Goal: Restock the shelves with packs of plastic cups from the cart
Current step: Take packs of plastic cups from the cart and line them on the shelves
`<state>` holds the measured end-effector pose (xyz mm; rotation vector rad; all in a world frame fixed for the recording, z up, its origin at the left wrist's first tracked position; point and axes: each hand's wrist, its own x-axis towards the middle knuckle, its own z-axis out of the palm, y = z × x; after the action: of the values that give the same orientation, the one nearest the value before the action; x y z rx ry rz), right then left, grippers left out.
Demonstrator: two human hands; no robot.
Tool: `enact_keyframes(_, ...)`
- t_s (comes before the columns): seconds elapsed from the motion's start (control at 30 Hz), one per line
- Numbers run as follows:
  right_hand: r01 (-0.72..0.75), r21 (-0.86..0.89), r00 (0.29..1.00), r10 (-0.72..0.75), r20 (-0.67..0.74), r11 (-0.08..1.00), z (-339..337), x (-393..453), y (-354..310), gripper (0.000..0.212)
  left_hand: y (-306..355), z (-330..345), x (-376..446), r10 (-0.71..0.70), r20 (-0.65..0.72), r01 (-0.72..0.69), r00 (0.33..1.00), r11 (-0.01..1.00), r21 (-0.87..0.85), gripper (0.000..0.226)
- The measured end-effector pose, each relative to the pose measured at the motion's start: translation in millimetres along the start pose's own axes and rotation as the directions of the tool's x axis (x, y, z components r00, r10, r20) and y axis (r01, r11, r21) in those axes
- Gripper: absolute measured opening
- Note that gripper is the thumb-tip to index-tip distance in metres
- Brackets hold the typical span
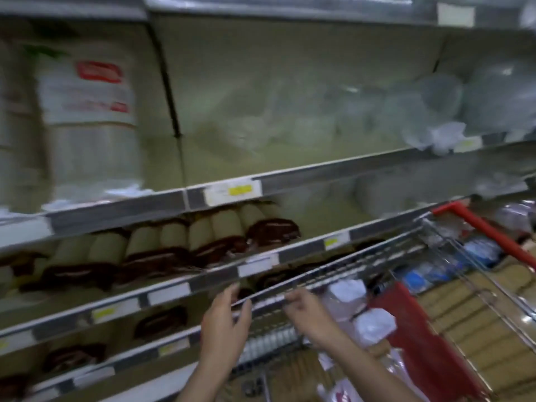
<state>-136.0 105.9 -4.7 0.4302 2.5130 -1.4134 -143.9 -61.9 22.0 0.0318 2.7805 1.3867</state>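
No text readable anywhere; frame motion-blurred. Large clear pack [90, 111] on upper left shelf carries red label patch, lettering smeared beyond reading. Price tag [232, 191] on shelf edge: white with yellow block, print illegible. Further shelf tags [336, 241], white and yellow, likewise blurred. Blank-looking white card [455, 14] on top shelf rail, no characters discernible. Dark brown pack labels [272, 230] on middle shelf: pale streaks only, unreadable.

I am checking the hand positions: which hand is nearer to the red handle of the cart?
The right hand. It grips the cart's near wire rim, left of and below the red handle. The left hand is on the same rim, further left, so farther away.
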Motion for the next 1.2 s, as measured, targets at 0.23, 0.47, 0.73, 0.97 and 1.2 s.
enact_keyframes(0.23, -0.349, -0.055, 0.937, 0.35, 0.002, 0.935, -72.1, 2.2, 164.9, 0.018, -4.9, 122.7, -34.9, -0.297, 0.359, 0.273, 0.885, 0.955, 0.117, 0.033)
enact_keyframes(0.47, -0.123, -0.766, 0.99, 0.13, -0.052, 0.631, -103.1, 31.8, 224.8, 0.071, -29.5, 140.8, -45.3, -0.369, 0.452, 0.331, 0.812, 0.929, 0.165, 0.014)
enact_keyframes(0.73, 0.075, -0.922, 0.99, 0.079, 0.113, 0.38, -70.8, 77.6, 233.9, 0.05, -52.3, 120.9, -45.3, -0.489, 0.409, 0.518, 0.77, 0.854, 0.045, 0.021)
enact_keyframes(0.97, 0.146, -0.965, 0.986, 0.051, 0.161, 0.219, -74.7, 59.0, 210.9, 0.041, -53.5, 94.9, -56.7, -0.601, 0.394, 0.665, 0.695, 0.746, -0.035, 0.015)
enact_keyframes(1.2, 0.152, -0.813, 0.953, 0.135, 0.272, 0.562, -97.9, 42.9, 100.9, 0.051, -34.5, 76.5, -51.0, -0.512, 0.447, 0.572, 0.733, 0.82, 0.0, 0.019)
